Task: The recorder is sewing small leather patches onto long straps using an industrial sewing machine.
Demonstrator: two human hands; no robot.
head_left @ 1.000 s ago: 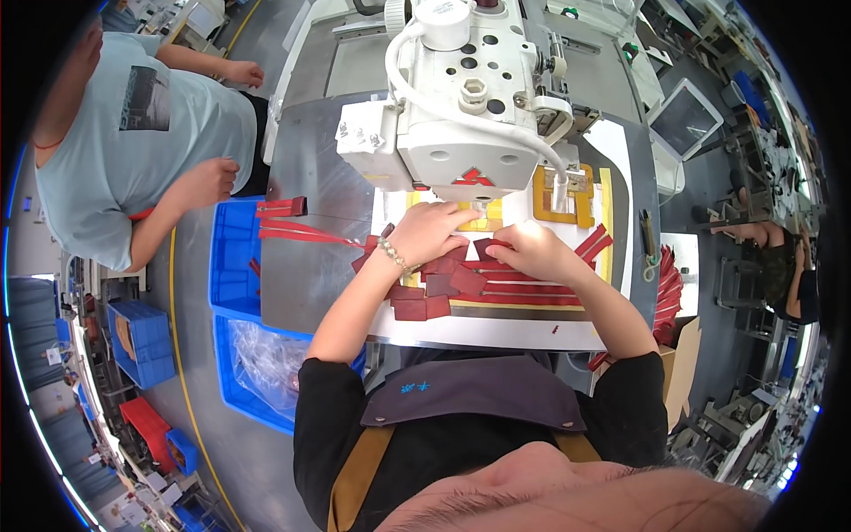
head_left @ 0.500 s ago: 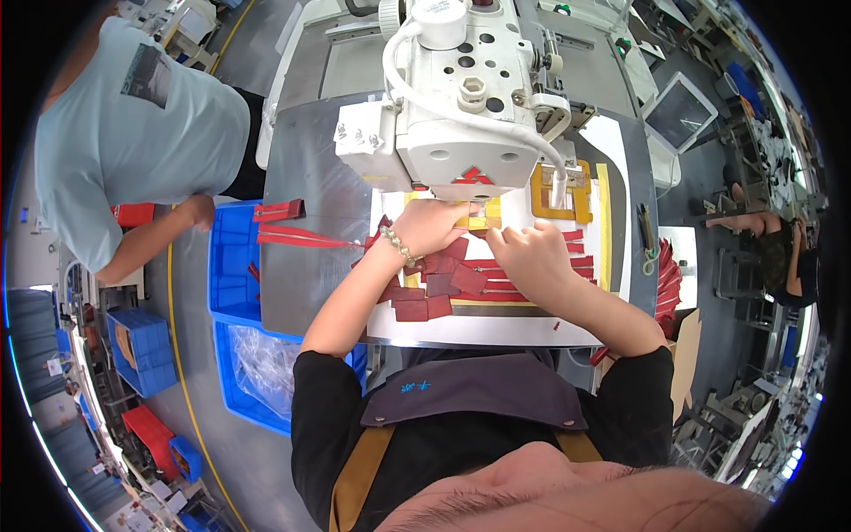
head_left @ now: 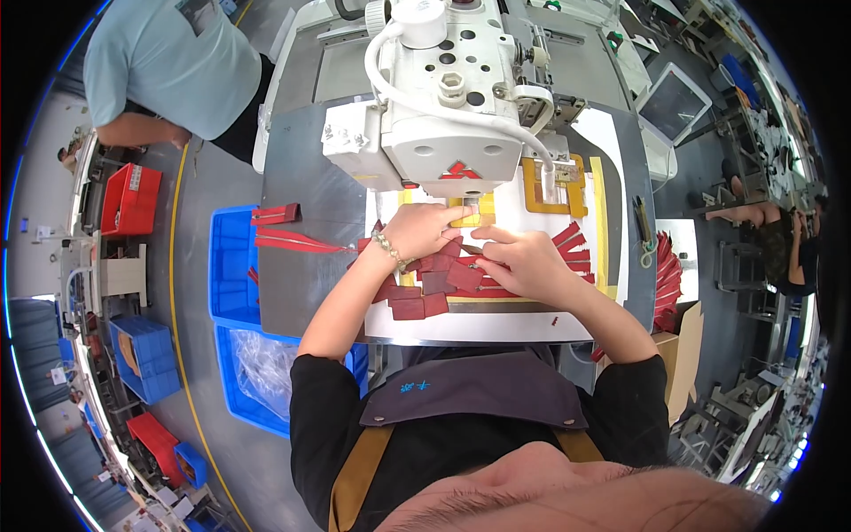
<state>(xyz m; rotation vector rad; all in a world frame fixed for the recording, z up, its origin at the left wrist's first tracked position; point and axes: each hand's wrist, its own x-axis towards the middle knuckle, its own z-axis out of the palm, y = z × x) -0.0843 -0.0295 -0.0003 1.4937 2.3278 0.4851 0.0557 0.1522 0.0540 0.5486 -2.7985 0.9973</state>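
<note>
Dark-red square fabric-like patches (head_left: pixel 436 282) were spread just left of right hand (head_left: pixel 527 264), fingers curled, grip not discernible; left hand (head_left: pixel 418 230) was extended to far flat yellow plate (head_left: pixel 486 219), hold hidden.

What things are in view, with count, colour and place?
Sewing machine: one, white, above table
Table: one, grey, centre
Patches: several, dark red, near hands
Zipper strips: several, red, on table
Frame: one, yellow, near machine
Bins: two, blue, left of table
Plastic: one heap, clear, nearer bin
Bundle: one, red, right
Box: one, brown, lower right
Screen: one, grey, upper right
Crates: several, red or blue, far left
Coworker: one, blue shirt, upper left
Person: one, dark clothes, far right
Farther clutter: uncountable, small
Bracelet: one, pale, left wrist
Left hand: one, bare, beside patches
Right hand: one, bare, at patches
</note>
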